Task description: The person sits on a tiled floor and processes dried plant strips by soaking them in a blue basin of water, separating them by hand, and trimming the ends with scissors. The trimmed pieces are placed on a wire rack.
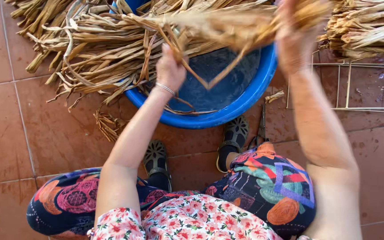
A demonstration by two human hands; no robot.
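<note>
The step in hand looks like sorting a bundle of dried, tan, strap-like plant leaves [227, 22], held across the top centre of the frame above a round blue plastic basin [250, 95]. The left hand [170, 69], centre frame, has its grip pinched on a few loose strands hanging from the bundle; a thin bangle sits at that wrist. The right hand [295, 35], upper right and blurred, has its grip wrapped around the bundle's thick end. Drawing strands free would call for a firm hold on that end. The leaves look flat, dry and fibrous; more lie heaped at upper left [67, 40]. A thin wire frame [356, 86] rests on the reddish tiled floor [45, 142] at right.
</note>
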